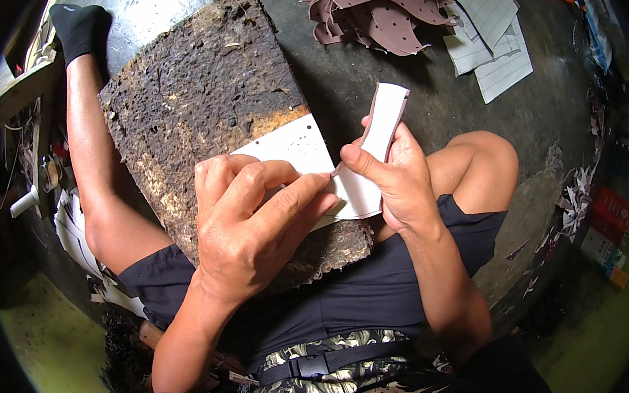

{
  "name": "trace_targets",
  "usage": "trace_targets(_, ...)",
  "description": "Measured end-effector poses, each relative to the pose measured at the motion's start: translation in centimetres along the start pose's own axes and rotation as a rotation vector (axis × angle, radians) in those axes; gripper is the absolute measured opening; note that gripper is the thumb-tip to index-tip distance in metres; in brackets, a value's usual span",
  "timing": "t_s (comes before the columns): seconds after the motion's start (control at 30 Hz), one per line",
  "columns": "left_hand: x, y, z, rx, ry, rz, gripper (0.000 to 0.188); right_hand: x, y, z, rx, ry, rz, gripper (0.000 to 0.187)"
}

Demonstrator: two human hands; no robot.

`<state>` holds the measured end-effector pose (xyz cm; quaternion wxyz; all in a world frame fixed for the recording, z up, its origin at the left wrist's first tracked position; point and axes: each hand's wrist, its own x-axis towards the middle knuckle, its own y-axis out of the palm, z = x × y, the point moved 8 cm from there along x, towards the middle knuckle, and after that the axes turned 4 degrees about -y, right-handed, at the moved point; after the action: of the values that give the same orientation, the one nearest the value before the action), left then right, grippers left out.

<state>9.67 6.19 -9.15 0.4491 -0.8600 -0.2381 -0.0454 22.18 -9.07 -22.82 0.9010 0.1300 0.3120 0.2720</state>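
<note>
While a brown-edged white strip (382, 119) is jutting past the right edge of a rough slab (192, 80), the right hand (407, 188) is clamping its grip on it. The left hand (245, 214) is touching its side, whether pinching I cannot tell, and covering a dotted white sheet (287, 143) partly. Perforated brown cutouts (403, 9) and lined paper (488, 1) are lying beyond.

Dark floor (432, 89), lined white sheets (489, 9) overlapping at upper right, a wooden frame (25, 91) along the left edge, a white cylindrical object (25, 201) beside it, thin scraps (578, 194) scattered at right, a red box (609, 217) near them
</note>
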Motion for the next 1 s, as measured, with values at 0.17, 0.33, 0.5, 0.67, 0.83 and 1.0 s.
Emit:
trace_targets(0.17, 0.0, 0.0, -0.1, 0.006, 0.012, -0.017, 0.034, 0.1, -0.6, -0.7, -0.016, 0.0, -0.024, 0.059)
trace_targets(0.33, 0.2, 0.1, -0.2, 0.008, 0.013, -0.023, 0.032, 0.0, -0.9, -1.1, -0.053, -0.018, -0.051, 0.051)
trace_targets(0.5, 0.3, 0.2, -0.2, 0.028, 0.022, -0.026, 0.03, -0.1, -1.0, -1.2, -0.07, -0.007, -0.076, 0.046)
trace_targets(0.67, 0.5, 0.2, -0.5, 0.049, 0.026, -0.048, 0.028, -0.3, -1.3, -1.6, -0.051, -0.017, -0.101, 0.048)
trace_targets(0.83, 0.8, 0.6, -0.5, 0.041, 0.029, -0.043, 0.026, -0.1, -1.5, -1.2, -0.156, -0.026, -0.146, 0.058)
trace_targets(1.0, 0.8, 0.4, -0.1, 0.01, 0.025, -0.054, 0.024, -2.1, 1.7, 8.4, -1.11, -0.786, -0.208, 0.046)
